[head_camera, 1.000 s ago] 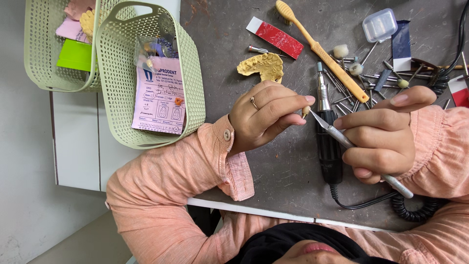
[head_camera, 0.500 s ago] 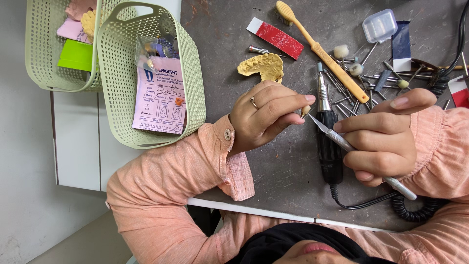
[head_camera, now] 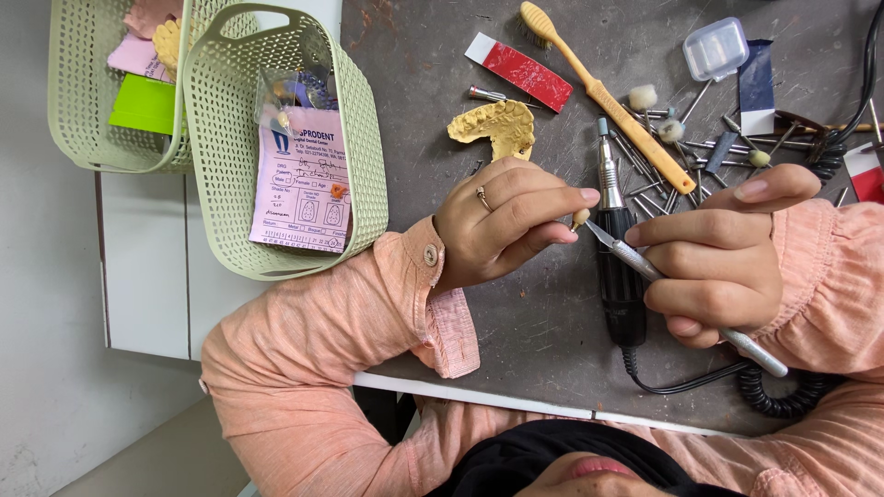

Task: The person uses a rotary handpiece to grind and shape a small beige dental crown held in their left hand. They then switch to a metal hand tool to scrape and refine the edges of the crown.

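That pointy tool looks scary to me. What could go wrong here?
The thin metal tool in the right hand has its tip right beside the fingertips of the left hand, so a slip could prick them. The tiny cream piece is only pinched between fingertips. If dropped, it might get lost among the loose metal bits on the table.

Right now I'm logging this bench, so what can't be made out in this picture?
- Small pale piece, head view: mostly covered by the left hand; too small to tell its shape.
- Metal instrument: its middle is hidden inside the right hand.
- Far green basket: cut off by the top edge, partly behind the nearer basket.
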